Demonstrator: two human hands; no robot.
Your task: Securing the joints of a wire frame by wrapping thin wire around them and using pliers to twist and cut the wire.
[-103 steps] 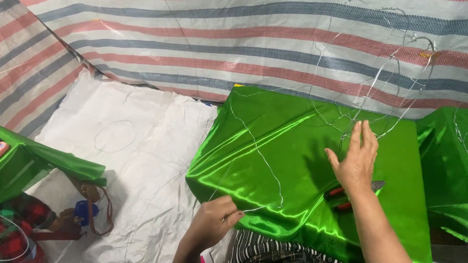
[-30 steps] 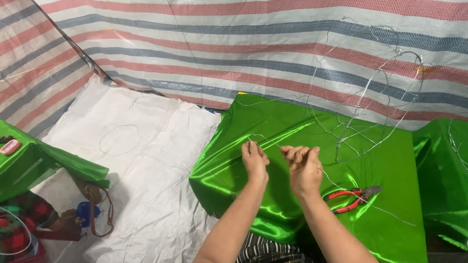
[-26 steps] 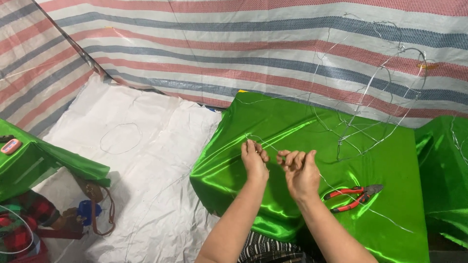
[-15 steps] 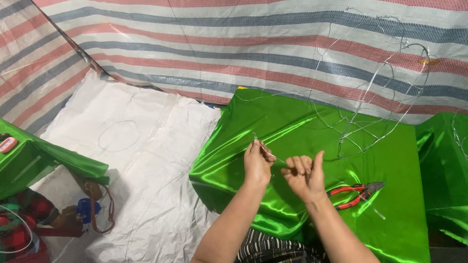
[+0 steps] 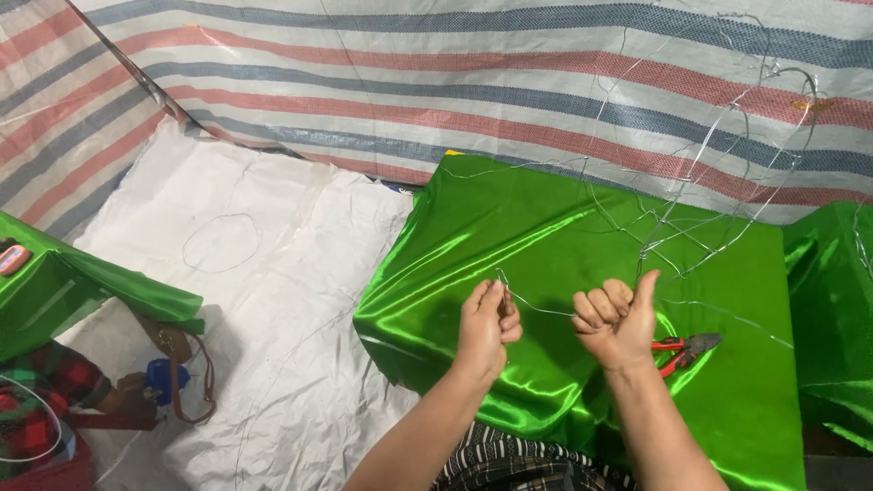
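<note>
**Wire finally pulled taut between my fists**

Half a second back my hands were nearly touching; now they've spread apart. My left hand [image 5: 486, 327] pinches the thin wire [image 5: 536, 309], my right hand [image 5: 618, 320] is fisted around it, thumb up. The wire runs over the green satin [image 5: 546, 236]; the pliers [image 5: 684, 349] lie at 3 o'clock.

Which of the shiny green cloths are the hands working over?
The big middle green cloth, spread flat with red-handled pliers on it. Both hands, left and right, hold thin wire above it; the others lie at the edges.
</note>
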